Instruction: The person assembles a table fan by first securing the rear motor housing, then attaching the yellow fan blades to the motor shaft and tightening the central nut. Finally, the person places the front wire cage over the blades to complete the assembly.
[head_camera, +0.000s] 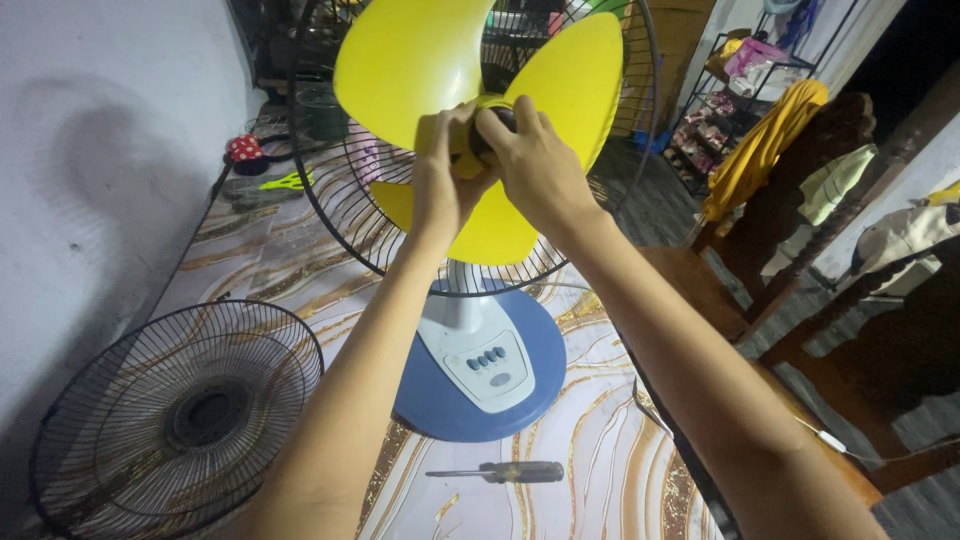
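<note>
Gripping at hub: right hand (535, 160) clenched round the dark round cap (490, 125) at the middle of the yellow blade (420, 60); left hand (440, 175) grasping the blade's hub just beside it
Done so far: front guard (175, 410) already off, lying flat on the bench (600, 450) to the left, well apart from the fan
Left, by judgement: blade mounted yet, rear guard (335, 210) on the motor yet
Tool: screwdriver (500, 472) lying untouched in front of the blue base (545, 370)
Materials: smooth glossy plastic blade, broad rounded lobes; thin black wire guards, radial spokes; matt round base with pale button panel (485, 365)
Surface: marbled white-and-gold covering, smooth
</note>
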